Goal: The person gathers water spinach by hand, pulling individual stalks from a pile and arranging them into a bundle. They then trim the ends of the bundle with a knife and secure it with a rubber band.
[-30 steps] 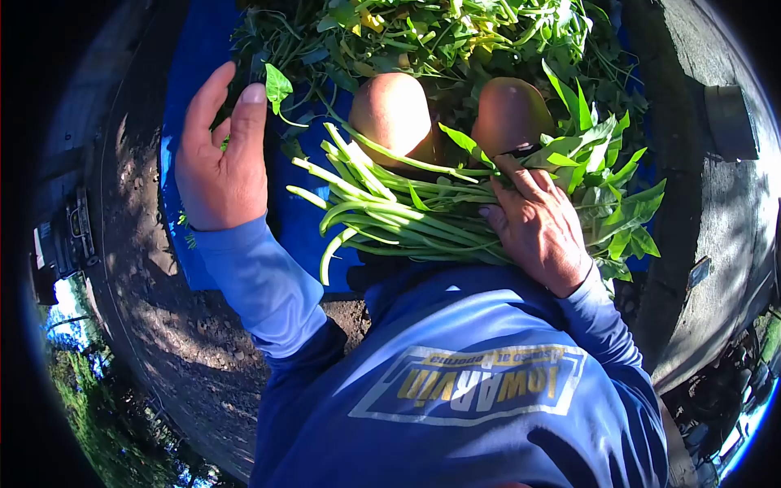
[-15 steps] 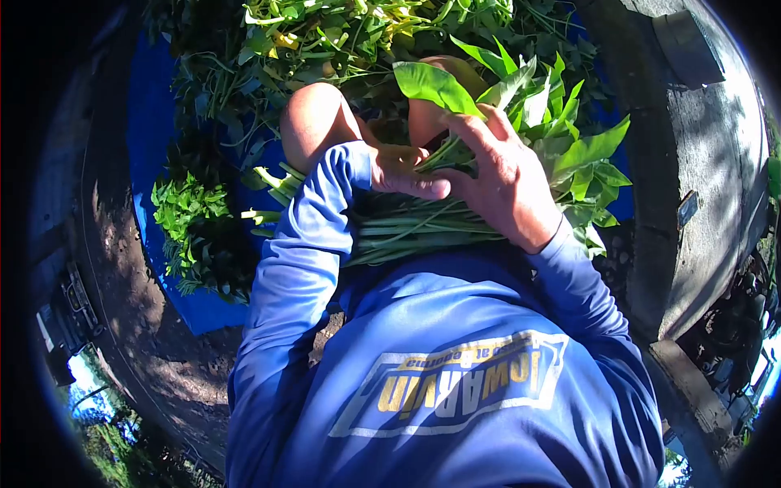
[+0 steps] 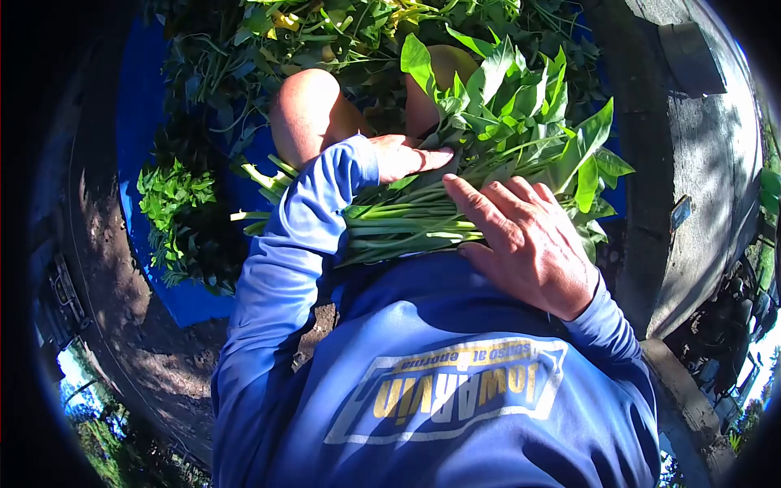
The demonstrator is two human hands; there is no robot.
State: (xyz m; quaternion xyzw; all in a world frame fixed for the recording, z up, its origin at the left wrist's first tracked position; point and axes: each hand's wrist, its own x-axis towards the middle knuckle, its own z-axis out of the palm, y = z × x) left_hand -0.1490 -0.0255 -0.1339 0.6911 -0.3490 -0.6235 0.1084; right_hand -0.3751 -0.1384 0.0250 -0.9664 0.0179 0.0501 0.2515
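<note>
A bundle of long green stems [image 3: 407,228] lies across my lap, its cut ends to the left and its broad leaves [image 3: 529,89] to the right. My left hand [image 3: 407,158] rests on the upper side of the bundle, fingers stretched toward the right. On the stems' right part lies my right hand [image 3: 529,244], its fingers spread and the thumb at the lower edge of the bundle. Neither hand is closed around the stems.
A heap of leafy greens [image 3: 350,41] lies beyond my knees on a blue sheet [image 3: 146,89]. A smaller leafy bunch [image 3: 175,203] is at the left. At the right runs a grey slab [image 3: 708,179] with a small object [image 3: 682,212] on it.
My right hand has moved down and opened flat over the stems. The leafy stem that was between my hands now lies on the bundle. My left hand has straightened its fingers.
</note>
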